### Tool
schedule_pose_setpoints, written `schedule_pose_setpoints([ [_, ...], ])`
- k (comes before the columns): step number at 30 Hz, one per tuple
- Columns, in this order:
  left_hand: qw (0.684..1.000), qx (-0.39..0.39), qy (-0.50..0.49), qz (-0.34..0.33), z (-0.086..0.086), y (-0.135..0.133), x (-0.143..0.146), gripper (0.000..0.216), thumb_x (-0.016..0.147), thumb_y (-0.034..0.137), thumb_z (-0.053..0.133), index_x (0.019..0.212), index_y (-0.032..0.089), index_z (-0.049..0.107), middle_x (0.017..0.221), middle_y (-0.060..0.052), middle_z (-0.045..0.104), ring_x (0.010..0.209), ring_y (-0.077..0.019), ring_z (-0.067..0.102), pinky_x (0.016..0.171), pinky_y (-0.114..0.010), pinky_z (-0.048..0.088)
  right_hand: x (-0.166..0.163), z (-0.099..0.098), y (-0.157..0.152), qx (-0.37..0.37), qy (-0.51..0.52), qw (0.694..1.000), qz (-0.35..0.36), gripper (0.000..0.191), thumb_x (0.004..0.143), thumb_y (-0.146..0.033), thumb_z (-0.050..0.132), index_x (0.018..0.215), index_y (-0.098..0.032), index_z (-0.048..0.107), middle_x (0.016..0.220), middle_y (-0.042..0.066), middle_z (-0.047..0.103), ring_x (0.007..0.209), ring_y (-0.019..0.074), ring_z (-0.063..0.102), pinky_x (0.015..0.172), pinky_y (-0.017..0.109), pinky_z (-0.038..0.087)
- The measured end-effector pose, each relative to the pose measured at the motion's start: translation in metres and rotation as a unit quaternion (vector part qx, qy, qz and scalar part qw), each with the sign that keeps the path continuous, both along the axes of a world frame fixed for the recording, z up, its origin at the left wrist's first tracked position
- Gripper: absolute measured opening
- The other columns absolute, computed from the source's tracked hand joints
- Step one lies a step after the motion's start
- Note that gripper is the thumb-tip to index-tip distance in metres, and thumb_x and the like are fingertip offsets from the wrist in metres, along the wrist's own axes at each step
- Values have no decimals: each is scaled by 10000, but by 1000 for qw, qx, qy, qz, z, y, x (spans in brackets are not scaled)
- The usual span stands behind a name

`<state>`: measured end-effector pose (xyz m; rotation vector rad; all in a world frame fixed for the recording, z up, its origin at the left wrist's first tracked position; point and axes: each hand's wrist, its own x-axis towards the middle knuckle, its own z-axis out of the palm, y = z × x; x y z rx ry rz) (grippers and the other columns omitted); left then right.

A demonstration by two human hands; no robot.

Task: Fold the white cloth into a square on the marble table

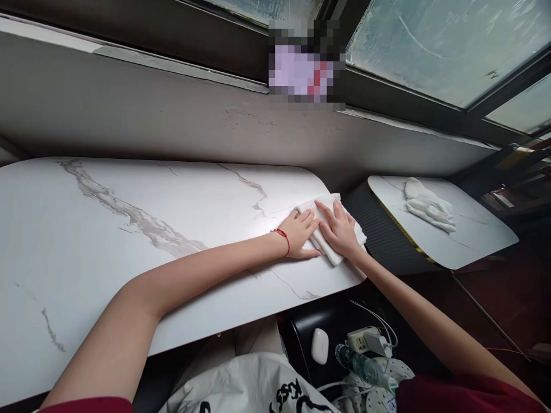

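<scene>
A folded white cloth point(332, 254) lies flat on the right end of a white marble-patterned tabletop point(193, 195). My right hand point(339, 229) rests palm down on the cloth, fingers spread. Beside it, my left hand point(302, 233), with a red string bracelet point(282, 234) at the wrist, lies flat at the cloth's left edge. Its fingertips touch the cloth and its thumb points to the right. Under the hands, part of the cloth is hidden.
Another white table point(465, 229) stands to the right, bearing a crumpled white cloth point(428, 205). Below the tabletop, a black surface holds a white case point(319, 346), a plastic bottle point(365, 367) and a socket block with cables point(361, 338). A wall and windows point(447, 46) run behind.
</scene>
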<state>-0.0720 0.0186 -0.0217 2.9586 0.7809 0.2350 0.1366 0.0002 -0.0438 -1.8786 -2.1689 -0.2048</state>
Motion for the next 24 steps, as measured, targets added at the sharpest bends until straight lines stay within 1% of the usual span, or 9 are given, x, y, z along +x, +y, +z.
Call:
schedule_pose_setpoints([
  [2,1000,-16,6,24,-3,16,-3,912,912,671,426,1541,27,280,1616,-231,265,1525,-322,201,1204,-469,182,0,3,28,-4,-3,1000,27,554,993,-417,319,1525,-288,406,1583,158,354,1476,379,299,1093,615,308],
  [4,998,-28,5,56,-6,30,-8,957,891,710,415,1561,51,237,1637,-218,206,1537,-317,160,1215,-475,156,-3,7,58,-11,-3,997,77,563,990,-432,316,1520,-269,417,1567,162,374,1476,363,300,1103,592,304],
  [8,992,-29,-17,124,-10,51,-18,1055,837,770,430,1563,37,211,1637,-235,186,1541,-339,129,1219,-510,137,-17,11,115,-23,23,985,172,587,985,-457,296,1507,-233,445,1543,174,408,1473,352,302,1115,573,287],
  [10,988,-27,-18,152,-9,60,-26,1055,838,761,434,1563,30,204,1638,-240,178,1543,-339,116,1223,-510,125,-27,11,137,-18,38,981,190,600,981,-474,293,1506,-232,451,1518,175,437,1455,355,330,1113,568,287],
  [12,985,-32,-13,169,-7,68,-34,1017,860,733,420,1567,37,196,1645,-228,170,1545,-327,110,1227,-497,122,-37,9,152,-8,52,981,189,604,972,-497,305,1499,-248,464,1487,164,469,1421,362,373,1100,569,298],
  [15,984,-37,-9,171,-5,77,-44,916,910,675,371,1572,66,203,1653,-202,174,1545,-305,122,1224,-476,144,-45,7,163,0,63,983,172,600,959,-517,324,1488,-279,477,1476,140,480,1399,369,390,1088,571,305],
  [18,985,-20,-19,168,-5,81,-49,837,939,632,347,1561,80,248,1642,-202,220,1534,-304,166,1205,-473,184,-47,7,163,-4,59,985,165,604,957,-504,330,1502,-277,453,1502,138,457,1420,358,363,1097,562,297],
  [21,985,21,-35,168,-3,77,-50,722,952,570,371,1489,87,393,1553,-213,397,1472,-314,298,1147,-461,271,-51,9,156,-15,42,987,153,606,962,-474,331,1517,-249,425,1513,156,439,1432,341,346,1113,554,283],
  [24,982,54,-46,177,2,68,-49,579,964,465,384,1352,62,534,1368,-230,560,1313,-328,462,1043,-443,350,-61,10,146,-16,38,990,134,589,970,-453,326,1513,-246,422,1513,157,433,1437,330,334,1115,556,281],
])
